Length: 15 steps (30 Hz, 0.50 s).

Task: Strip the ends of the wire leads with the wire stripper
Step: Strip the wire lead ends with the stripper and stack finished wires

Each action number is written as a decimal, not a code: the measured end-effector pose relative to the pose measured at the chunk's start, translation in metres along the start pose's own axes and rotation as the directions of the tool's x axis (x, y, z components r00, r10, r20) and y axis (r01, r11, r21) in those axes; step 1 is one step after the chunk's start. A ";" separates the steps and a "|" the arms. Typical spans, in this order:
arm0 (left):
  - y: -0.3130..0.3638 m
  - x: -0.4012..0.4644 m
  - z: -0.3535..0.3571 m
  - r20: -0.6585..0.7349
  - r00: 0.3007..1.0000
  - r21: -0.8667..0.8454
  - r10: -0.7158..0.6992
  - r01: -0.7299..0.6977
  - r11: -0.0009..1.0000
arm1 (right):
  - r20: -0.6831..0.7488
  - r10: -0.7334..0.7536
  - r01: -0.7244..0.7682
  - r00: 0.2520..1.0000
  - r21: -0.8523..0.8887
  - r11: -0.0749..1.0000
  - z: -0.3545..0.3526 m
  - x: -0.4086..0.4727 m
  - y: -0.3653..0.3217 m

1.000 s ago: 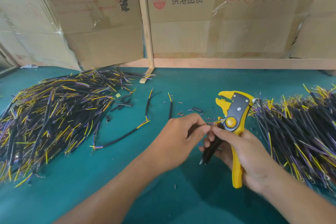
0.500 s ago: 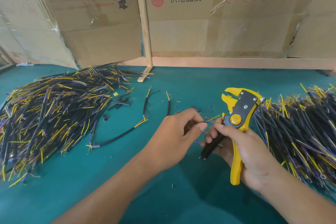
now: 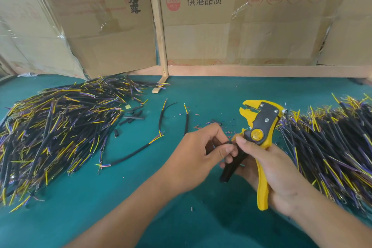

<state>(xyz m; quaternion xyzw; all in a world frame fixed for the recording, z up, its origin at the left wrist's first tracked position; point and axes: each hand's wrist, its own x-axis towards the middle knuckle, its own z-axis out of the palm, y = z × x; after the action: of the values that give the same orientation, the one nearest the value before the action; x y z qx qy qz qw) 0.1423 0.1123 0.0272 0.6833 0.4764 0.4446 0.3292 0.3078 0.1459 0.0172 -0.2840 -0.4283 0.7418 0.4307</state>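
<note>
My right hand (image 3: 271, 169) grips the yellow and black wire stripper (image 3: 259, 127) by its handles, jaws pointing up and left. A short black-sheathed wire lead (image 3: 231, 165) runs between both hands; my left hand (image 3: 201, 151) pinches its upper end, just left of the stripper's pivot. My right thumb touches the same spot. The lead's tip is hidden by my fingers.
A big heap of black, yellow and purple leads (image 3: 56, 133) lies on the left of the green table (image 3: 100, 207), another heap (image 3: 332, 147) on the right. Loose leads (image 3: 130, 153) and insulation scraps (image 3: 201, 125) lie mid-table. Cardboard boxes (image 3: 231, 26) stand behind.
The stripper has tilted and moved slightly up and right. My left fingers have shifted along the lead's end close to my right thumb.
</note>
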 end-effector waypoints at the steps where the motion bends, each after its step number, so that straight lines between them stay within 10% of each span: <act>1: 0.000 0.000 0.001 0.000 1.000 0.002 -0.006 0.006 1.000 | -0.005 -0.007 0.007 1.000 -0.012 1.000 0.000 0.000 0.000; 15: -0.003 0.000 0.011 -0.055 0.998 -0.132 -0.028 0.021 0.991 | -0.037 -0.074 0.067 0.997 -0.159 0.985 -0.001 -0.003 -0.005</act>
<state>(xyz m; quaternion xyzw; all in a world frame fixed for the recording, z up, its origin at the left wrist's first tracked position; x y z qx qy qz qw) 0.1512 0.1132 0.0203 0.6414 0.4637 0.4901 0.3651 0.3119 0.1443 0.0213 -0.3176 -0.4863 0.6836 0.4420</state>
